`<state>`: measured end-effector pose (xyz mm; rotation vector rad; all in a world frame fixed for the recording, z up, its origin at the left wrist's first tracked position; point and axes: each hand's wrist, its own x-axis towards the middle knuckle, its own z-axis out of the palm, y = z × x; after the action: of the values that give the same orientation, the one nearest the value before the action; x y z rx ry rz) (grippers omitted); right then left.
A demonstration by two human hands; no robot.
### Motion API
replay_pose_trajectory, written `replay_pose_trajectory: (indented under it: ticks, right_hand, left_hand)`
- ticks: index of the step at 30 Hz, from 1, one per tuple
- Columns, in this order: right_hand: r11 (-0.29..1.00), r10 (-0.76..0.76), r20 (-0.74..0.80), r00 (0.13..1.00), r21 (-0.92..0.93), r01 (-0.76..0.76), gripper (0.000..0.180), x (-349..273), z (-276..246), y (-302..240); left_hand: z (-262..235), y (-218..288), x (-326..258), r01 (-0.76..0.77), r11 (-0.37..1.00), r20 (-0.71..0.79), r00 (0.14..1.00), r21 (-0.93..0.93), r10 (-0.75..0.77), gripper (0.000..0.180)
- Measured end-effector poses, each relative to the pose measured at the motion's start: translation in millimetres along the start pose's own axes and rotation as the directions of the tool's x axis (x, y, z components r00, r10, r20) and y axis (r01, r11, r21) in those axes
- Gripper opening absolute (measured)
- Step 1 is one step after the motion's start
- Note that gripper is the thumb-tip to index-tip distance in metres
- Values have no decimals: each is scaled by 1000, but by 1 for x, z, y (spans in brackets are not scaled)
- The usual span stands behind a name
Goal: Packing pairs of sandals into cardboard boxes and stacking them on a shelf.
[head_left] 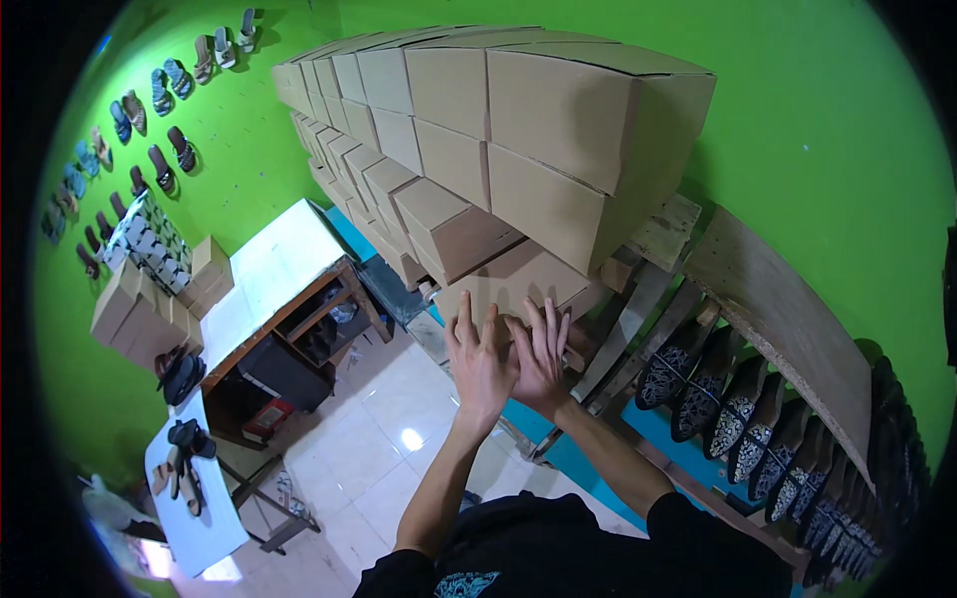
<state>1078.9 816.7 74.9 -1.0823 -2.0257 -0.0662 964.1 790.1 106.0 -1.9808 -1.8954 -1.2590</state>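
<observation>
- A small footwear shop or shoemaking workshop is suggested; which of the two cannot be told.
- Rows of sandals [161, 92] are mounted on the green wall [234, 159] at ten o'clock.
- Plain cardboard boxes [553, 95] are stacked at twelve o'clock.
- Patterned pointed flats [735, 414] are racked at four o'clock.
- More footwear [189, 437] is laid on a white-topped table [214, 533] at eight o'clock.

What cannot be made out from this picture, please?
Head view:
Inside the stacked boxes: hidden by closed cardboard.
Whether the left hand or right hand touches the lower box: this angle hides any contact.
Details of the far-left wall sandals: too small.
Far-right shoes: lost in dark crowding near the rim.
</observation>
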Motion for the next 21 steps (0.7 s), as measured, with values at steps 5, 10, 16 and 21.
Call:
replay_pose_trajectory:
  ticks: [5,10,16,21]
  right_hand:
    - [997,-33,-57,998,66,37,65,7,-12,-1]
    - [997,-73,-59,996,-1,73,65,7,-9,1]
    - [988,-141,30,990,-66,143,59,10,-10,6]
    - [979,-155,-21,988,-135,151,56,5,0,-1]
  left_hand:
    - [-18,-25,-3,-151,956,-7,988,-251,155,64]
    - [-16,-63,-13,-220,975,160,962,-31,222,69]
    - [16,-83,-20,-263,960,144,958,97,248,80]
    - [42,-103,-32,-281,949,17,959,146,282,82]
